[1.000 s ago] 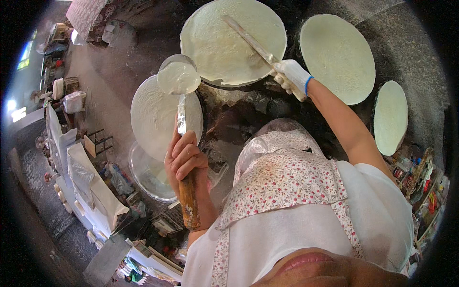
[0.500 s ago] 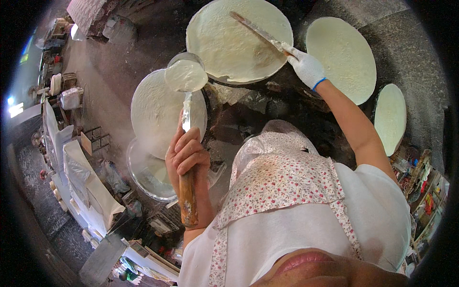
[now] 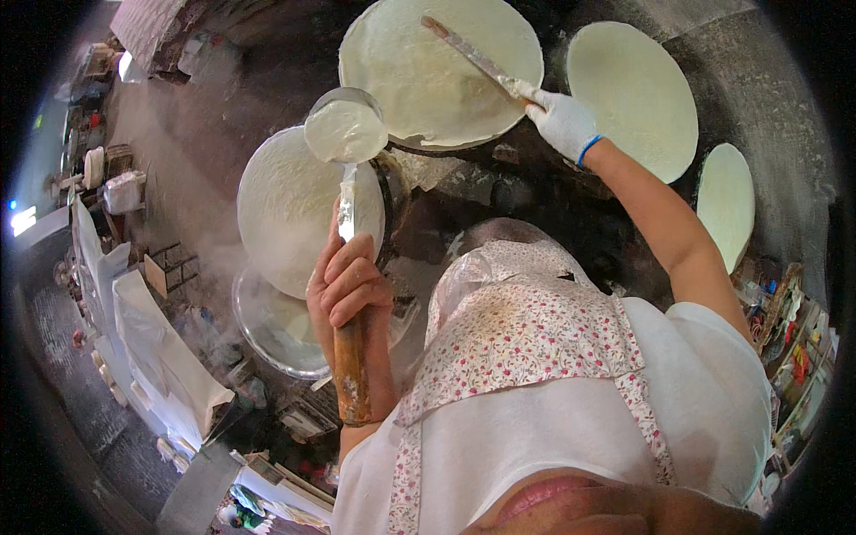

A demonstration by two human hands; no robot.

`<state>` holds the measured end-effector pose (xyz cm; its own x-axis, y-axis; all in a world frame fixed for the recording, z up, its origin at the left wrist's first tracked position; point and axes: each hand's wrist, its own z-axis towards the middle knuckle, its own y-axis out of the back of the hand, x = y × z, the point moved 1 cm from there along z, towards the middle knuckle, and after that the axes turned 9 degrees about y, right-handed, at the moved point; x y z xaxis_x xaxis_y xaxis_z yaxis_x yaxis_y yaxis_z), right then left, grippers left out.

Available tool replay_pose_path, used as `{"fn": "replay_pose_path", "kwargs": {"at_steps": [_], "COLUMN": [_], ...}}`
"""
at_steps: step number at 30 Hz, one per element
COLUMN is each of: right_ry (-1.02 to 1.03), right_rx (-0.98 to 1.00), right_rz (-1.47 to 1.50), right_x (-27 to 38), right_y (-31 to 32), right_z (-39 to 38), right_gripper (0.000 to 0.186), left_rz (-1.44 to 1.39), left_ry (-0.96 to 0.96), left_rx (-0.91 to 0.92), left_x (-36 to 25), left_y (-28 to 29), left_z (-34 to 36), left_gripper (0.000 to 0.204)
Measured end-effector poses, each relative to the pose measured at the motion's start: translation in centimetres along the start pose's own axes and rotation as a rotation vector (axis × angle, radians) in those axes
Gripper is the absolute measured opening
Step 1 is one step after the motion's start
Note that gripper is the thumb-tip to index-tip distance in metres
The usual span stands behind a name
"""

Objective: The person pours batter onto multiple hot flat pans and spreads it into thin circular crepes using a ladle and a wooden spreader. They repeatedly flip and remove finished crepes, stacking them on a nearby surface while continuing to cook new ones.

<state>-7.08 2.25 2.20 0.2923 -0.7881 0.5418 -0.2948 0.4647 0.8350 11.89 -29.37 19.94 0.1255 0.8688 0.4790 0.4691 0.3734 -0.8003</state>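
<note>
My bare left hand (image 3: pixel 355 283) is wrapped round the wooden handle of a ladle (image 3: pixel 346 134). Its round bowl, filled with pale batter, hangs over the upper right edge of a round batter sheet (image 3: pixel 285 201). My right hand (image 3: pixel 565 125), in a white glove with a blue cuff, grips a long flat spatula (image 3: pixel 473 55) smeared with batter. The blade lies across the large far batter sheet (image 3: pixel 392 85), with its tip near the sheet's middle; whether it presses on the surface I cannot tell.
To the right are another round sheet (image 3: pixel 633 102) and a narrower-looking one (image 3: pixel 725 209). A metal basin (image 3: pixel 259 337) stands beside my left forearm, partly hidden, with steam around it. White cloth-covered surfaces (image 3: pixel 160 339) lie far left; cluttered shelves (image 3: pixel 798 366) stand right.
The view has shifted slightly, moving the sheets up and left in the picture. Both hands keep their grips, and the spatula tip sits slightly farther left in the picture. Steam at the left looks thicker.
</note>
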Motion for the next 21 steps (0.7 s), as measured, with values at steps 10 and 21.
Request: {"fn": "replay_pose_path", "kwargs": {"at_steps": [10,21], "right_ry": [0.012,-0.040], "right_rx": [-0.062,-0.297], "right_rz": [0.040,0.217], "right_x": [0.2,0.5], "right_y": [-2.9,-2.9], "right_z": [-1.0,-3.6], "right_gripper": [0.041,0.043], "left_rz": [0.037,0.049], "left_ry": [0.081,0.130], "left_rx": [-0.010,-0.016], "left_x": [-1.2,-1.9], "left_y": [-0.8,-0.9], "left_z": [-0.2,-0.1], "left_gripper": [0.039,0.038]}}
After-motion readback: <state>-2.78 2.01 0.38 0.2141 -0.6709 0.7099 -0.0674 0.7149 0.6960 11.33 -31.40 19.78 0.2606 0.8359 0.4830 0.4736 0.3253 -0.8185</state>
